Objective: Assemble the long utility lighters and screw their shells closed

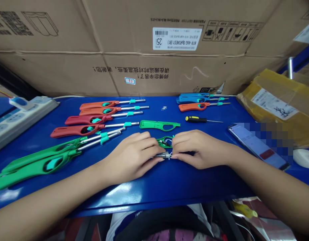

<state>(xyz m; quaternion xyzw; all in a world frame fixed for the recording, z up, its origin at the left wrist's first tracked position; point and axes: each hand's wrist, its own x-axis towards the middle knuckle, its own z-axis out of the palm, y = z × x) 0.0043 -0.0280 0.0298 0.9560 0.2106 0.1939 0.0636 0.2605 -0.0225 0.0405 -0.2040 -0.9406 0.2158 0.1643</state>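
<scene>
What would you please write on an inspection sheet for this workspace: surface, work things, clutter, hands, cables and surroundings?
Surface: glossy blue tabletop, showing reflections.
Work things: green casing half lying apart; green casing piece partly hidden by the hands; small translucent part between them; assembled lighters grouped left and right.
Clutter: yellow-black screwdriver, phone, white roll.
Hands: left hand holds the translucent part; right hand pinches close to its white end, exact grip unclear.
Cables: white plug at the power strip; white cable along the back.
Surroundings: printed cardboard behind; yellow-taped package at right.
</scene>
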